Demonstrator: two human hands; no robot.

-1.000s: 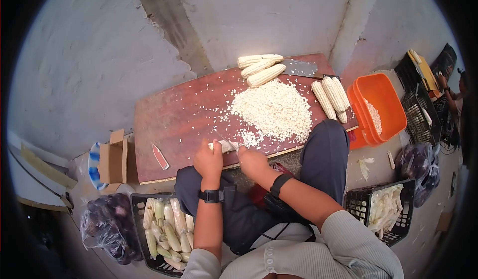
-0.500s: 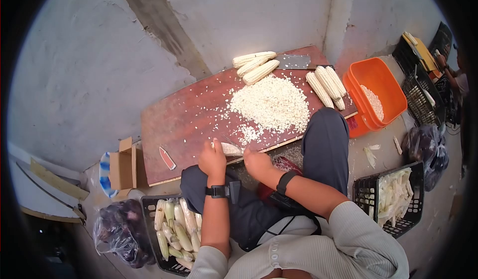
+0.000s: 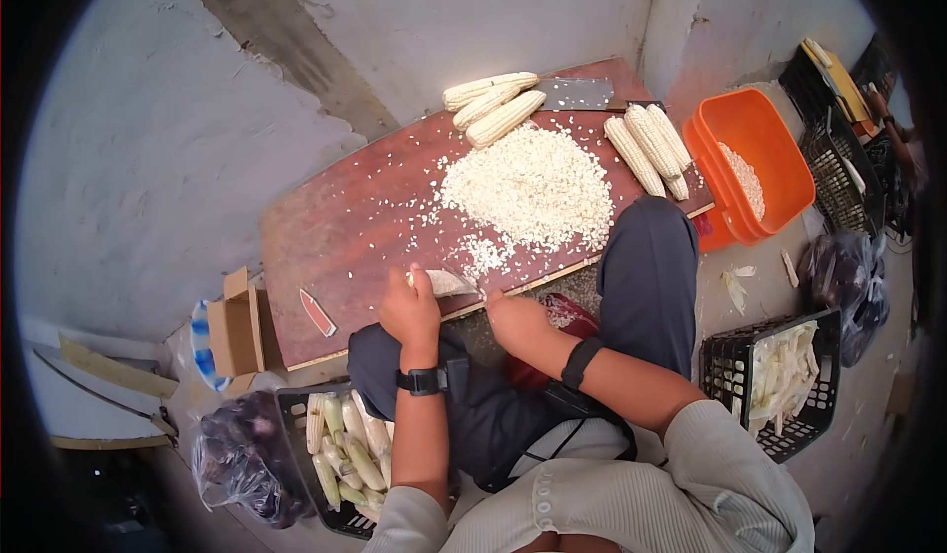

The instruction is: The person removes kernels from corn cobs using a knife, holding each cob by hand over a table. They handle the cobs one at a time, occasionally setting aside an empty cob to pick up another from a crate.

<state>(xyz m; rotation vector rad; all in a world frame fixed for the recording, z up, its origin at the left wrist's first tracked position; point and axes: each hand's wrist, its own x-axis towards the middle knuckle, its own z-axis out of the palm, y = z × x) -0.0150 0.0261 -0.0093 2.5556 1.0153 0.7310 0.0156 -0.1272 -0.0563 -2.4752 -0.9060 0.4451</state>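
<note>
Between hands (image 3: 410, 308) (image 3: 519, 324) — cob (image 3: 447, 284), partly hidden

Even, fairly bright light; strong fisheye curvature, edges darkened black.

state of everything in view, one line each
Left hand: closed on a corn cob
Right hand: closed near the cob's other end
Loose kernels: heaped on the board
Orange bucket: open, partly filled
Cardboard box: open
Left crate: open, holding corn ears
Right crate: open, holding husks
Cleaver: lying flat
</note>
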